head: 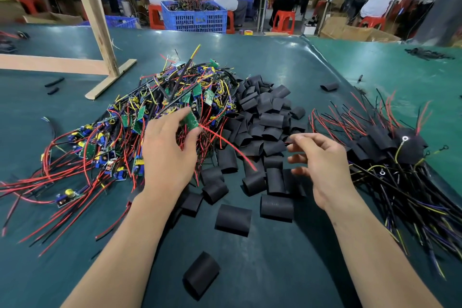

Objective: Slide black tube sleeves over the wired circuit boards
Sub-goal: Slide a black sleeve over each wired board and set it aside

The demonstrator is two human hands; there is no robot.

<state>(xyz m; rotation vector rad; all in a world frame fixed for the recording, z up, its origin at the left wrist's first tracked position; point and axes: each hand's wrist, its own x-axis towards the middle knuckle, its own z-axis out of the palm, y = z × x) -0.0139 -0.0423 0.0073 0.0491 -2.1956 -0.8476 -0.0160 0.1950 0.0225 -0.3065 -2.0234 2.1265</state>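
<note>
Green matting carries my work: my left hand (170,150) pinches a green wired circuit board (190,119), its red lead trailing rightward. My right hand (322,162), fingers spread and empty, hovers nearer the flattened black tube sleeves (272,120) just beyond it.

Head camera looks forward-down, close over the table (275,257).

Matt black sleeves (252,132) lie on a tabletop (287,65) of smooth, faintly glossy green sheet (plastic-looking); the frame (97,32) is bare pale wood.
</note>
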